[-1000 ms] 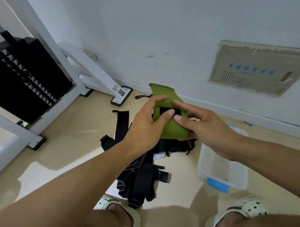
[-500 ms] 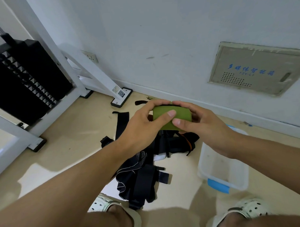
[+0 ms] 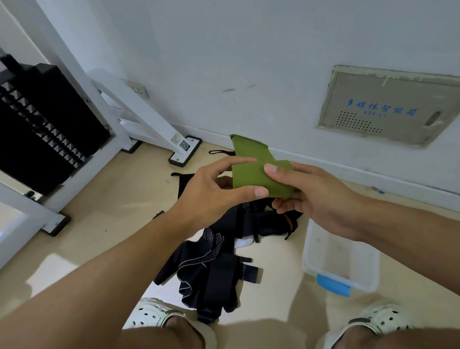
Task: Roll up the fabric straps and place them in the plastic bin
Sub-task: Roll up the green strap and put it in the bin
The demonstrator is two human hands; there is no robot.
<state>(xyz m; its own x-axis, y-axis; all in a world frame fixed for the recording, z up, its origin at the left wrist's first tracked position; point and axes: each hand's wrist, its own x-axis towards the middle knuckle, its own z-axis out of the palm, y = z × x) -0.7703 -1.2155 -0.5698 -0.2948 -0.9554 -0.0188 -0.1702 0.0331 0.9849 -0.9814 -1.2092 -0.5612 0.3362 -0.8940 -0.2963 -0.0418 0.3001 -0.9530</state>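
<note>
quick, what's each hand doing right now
Left hand: pinching the green fabric strap.
Right hand: gripping the same strap.

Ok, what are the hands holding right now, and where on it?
Both hold the green strap: the left hand pinches its left edge, the right hand grips its right end, and one end sticks up free.

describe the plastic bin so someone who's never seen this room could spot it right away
Start at the grey wall panel with blue lettering and drop to the floor below it. The plastic bin sits there, right of the dark strap pile. It alone is clear, with a blue handle.
</note>
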